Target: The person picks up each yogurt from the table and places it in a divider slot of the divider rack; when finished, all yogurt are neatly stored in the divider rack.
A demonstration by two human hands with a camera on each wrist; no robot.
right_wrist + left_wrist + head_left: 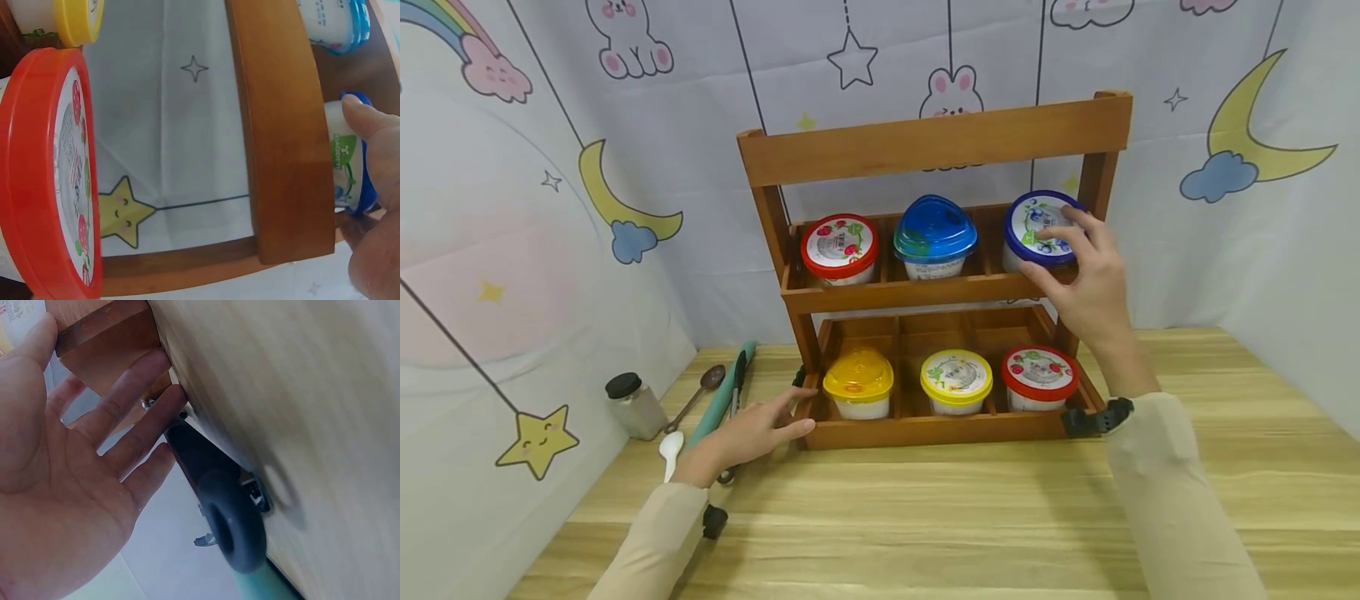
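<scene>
On the upper tier's right end sits a white yogurt cup with a dark blue lid. My right hand grips this cup, thumb at the near side of the rim and fingers over the lid. In the right wrist view, the thumb lies against the blue lid. My left hand has its fingers extended at the lower left corner of the two-tier wooden rack. The left wrist view shows an open palm beside the rack's wooden corner.
The upper tier also holds a red-lidded cup and a blue domed cup. Below sit yellow domed, yellow-lidded and red-lidded cups. At left lie a jar, brown spoon, white spoon and teal-handled tool.
</scene>
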